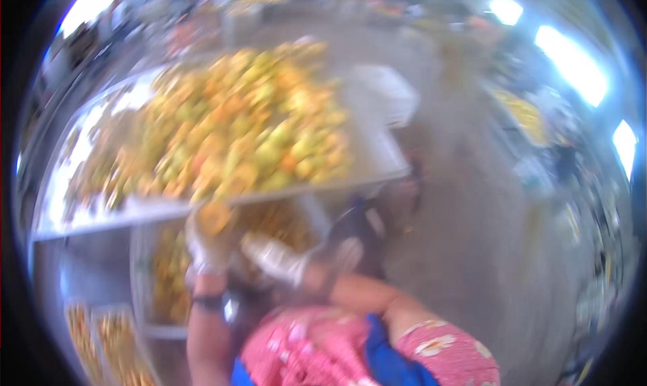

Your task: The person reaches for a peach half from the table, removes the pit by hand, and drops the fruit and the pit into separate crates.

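A halved orange-yellow fruit (214, 217), cut face up, is in my gloved left hand (210, 246), just below the front edge of a white-topped table (135, 214). My gloved right hand (275, 259) is beside it, its fingers drawn together and pointing toward the left hand. I cannot tell what the right fingers hold, as motion blurs them. A large heap of yellow and orange fruit (249, 126) covers much of the table. Beneath both hands is a crate (140, 278) of cut orange fruit, partly hidden by my arms.
At the lower left are narrow trays (125, 345) of orange pieces. White stacked containers (384, 96) stand at the table's right end. The concrete floor (458, 251) runs along the right, past a further table with yellow produce (522, 116). Blurred people and tables line the background.
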The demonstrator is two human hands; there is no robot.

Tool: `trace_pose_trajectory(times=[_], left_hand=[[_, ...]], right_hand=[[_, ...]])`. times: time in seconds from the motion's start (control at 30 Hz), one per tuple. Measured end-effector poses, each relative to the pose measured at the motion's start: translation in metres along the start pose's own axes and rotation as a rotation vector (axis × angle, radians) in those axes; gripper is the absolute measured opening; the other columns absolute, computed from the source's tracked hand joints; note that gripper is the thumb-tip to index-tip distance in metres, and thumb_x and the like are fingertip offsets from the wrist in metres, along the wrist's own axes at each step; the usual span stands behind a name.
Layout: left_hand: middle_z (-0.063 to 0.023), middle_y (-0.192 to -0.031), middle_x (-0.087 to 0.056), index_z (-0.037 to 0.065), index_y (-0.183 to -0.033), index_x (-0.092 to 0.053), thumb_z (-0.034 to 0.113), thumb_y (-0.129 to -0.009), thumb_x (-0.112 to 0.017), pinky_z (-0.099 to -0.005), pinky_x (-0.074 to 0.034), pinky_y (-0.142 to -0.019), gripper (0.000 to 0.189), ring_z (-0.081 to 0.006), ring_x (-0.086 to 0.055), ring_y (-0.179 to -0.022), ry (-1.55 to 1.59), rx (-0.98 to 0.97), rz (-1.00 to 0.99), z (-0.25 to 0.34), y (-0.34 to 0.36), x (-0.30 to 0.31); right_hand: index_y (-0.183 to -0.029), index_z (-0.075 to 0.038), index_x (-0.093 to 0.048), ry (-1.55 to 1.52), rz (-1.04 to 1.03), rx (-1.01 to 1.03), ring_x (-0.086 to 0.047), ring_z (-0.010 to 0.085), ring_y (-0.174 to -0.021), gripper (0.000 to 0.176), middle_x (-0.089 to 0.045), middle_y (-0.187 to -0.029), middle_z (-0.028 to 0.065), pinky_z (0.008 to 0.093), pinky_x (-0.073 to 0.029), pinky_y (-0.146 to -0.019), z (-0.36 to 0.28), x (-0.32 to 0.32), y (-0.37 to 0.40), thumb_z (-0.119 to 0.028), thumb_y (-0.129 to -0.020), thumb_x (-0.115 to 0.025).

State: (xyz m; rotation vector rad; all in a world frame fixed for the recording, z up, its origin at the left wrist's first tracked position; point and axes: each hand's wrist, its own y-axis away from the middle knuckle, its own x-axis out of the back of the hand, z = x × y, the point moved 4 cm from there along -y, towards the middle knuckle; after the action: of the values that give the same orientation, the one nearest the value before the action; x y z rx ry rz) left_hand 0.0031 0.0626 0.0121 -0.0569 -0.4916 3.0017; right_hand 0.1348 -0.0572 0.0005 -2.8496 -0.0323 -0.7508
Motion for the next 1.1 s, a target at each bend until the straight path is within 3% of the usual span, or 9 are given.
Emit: trace_pose_trajectory(times=[0.1,0.27,0.43,0.47,0.57,0.67,0.87,0.97,1.1], left_hand=[[-0.0087,-0.103,-0.067,0.007,-0.114,-0.059,0.029,-0.092,-0.066,-0.0413,-0.054,-0.084,0.033,-0.0245,-0.063,-0.097,-0.066,-0.055,0.022,0.001,0.011,-0.009],[-0.0108,-0.109,-0.064,0.008,-0.116,-0.058,0.034,-0.099,-0.052,-0.0461,-0.054,-0.084,0.031,-0.0278,-0.062,-0.098,1.012,0.446,0.072,-0.006,0.008,-0.033],[-0.0103,-0.108,-0.065,0.008,-0.112,-0.060,0.028,-0.097,-0.054,-0.0404,-0.053,-0.087,0.026,-0.0257,-0.063,-0.099,0.819,0.296,0.078,-0.002,0.010,-0.028],[-0.0102,-0.108,-0.065,0.008,-0.112,-0.060,0.027,-0.097,-0.055,-0.0399,-0.053,-0.088,0.025,-0.0255,-0.063,-0.099,0.784,0.275,0.076,0.001,0.010,-0.028],[-0.0109,-0.107,-0.065,0.007,-0.111,-0.060,0.025,-0.097,-0.054,-0.0393,-0.053,-0.088,0.024,-0.0257,-0.063,-0.098,0.731,0.248,0.115,0.005,0.010,-0.027],[-0.0119,-0.106,-0.066,0.005,-0.111,-0.060,0.027,-0.098,-0.053,-0.0399,-0.053,-0.087,0.026,-0.0265,-0.063,-0.098,0.649,0.229,0.141,0.006,0.012,-0.025],[-0.0152,-0.094,-0.067,0.002,-0.106,-0.061,0.042,-0.102,-0.045,-0.0420,-0.056,-0.075,0.044,-0.0287,-0.065,-0.082,0.824,0.563,0.071,0.011,0.016,-0.024],[-0.0146,-0.086,-0.067,0.001,-0.101,-0.063,0.046,-0.102,-0.045,-0.0392,-0.056,-0.069,0.048,-0.0265,-0.065,-0.074,0.797,0.584,-0.023,0.013,0.016,-0.026],[-0.0115,-0.082,-0.068,0.002,-0.098,-0.065,0.043,-0.103,-0.046,-0.0339,-0.056,-0.064,0.045,-0.0231,-0.065,-0.067,0.247,0.342,0.012,0.009,0.016,-0.013]], right_hand=[[-0.110,-0.003,-0.061,0.082,0.003,0.044,-0.058,0.0369,-0.092,0.036,-0.061,-0.101,0.0219,0.0460,-0.048,-0.081,-0.010,0.016,-0.014,-0.031,-0.103,-0.041],[-0.102,-0.007,-0.062,-0.265,0.083,-0.197,-0.055,0.0175,-0.056,0.031,-0.057,-0.064,0.0050,0.0365,-0.045,-0.054,-0.022,0.023,-0.031,-0.036,-0.101,-0.054],[-0.123,-0.002,-0.059,-0.233,0.094,-0.146,-0.057,0.0150,-0.062,0.040,-0.062,-0.072,0.0080,0.0340,-0.049,-0.060,-0.026,0.022,-0.045,-0.035,-0.101,-0.054],[-0.130,0.001,-0.055,-0.174,0.085,-0.081,-0.066,0.0288,-0.076,0.047,-0.068,-0.087,0.0188,0.0395,-0.052,-0.072,-0.025,0.021,-0.047,-0.037,-0.102,-0.051],[-0.129,0.001,-0.055,-0.015,0.105,-0.038,-0.064,0.0448,-0.096,0.049,-0.067,-0.101,0.0280,0.0461,-0.050,-0.083,-0.016,0.015,-0.050,-0.040,-0.102,-0.047],[-0.127,0.001,-0.056,-0.092,0.092,-0.042,-0.056,0.0504,-0.107,0.051,-0.063,-0.108,0.0321,0.0490,-0.047,-0.087,-0.015,0.008,-0.049,-0.042,-0.103,-0.044],[-0.124,0.001,-0.057,-0.143,-0.043,-0.036,-0.060,0.0464,-0.105,0.048,-0.065,-0.107,0.0305,0.0450,-0.048,-0.089,-0.021,0.012,-0.040,-0.040,-0.103,-0.044],[-0.123,0.002,-0.057,-0.165,-0.154,-0.086,-0.061,0.0432,-0.104,0.048,-0.066,-0.106,0.0281,0.0436,-0.047,-0.091,-0.011,0.014,-0.034,-0.040,-0.103,-0.044],[-0.123,0.000,-0.057,-0.090,0.003,0.048,-0.066,0.0337,-0.086,0.048,-0.069,-0.093,0.0199,0.0404,-0.051,-0.079,-0.012,0.004,-0.028,-0.042,-0.104,-0.043]])
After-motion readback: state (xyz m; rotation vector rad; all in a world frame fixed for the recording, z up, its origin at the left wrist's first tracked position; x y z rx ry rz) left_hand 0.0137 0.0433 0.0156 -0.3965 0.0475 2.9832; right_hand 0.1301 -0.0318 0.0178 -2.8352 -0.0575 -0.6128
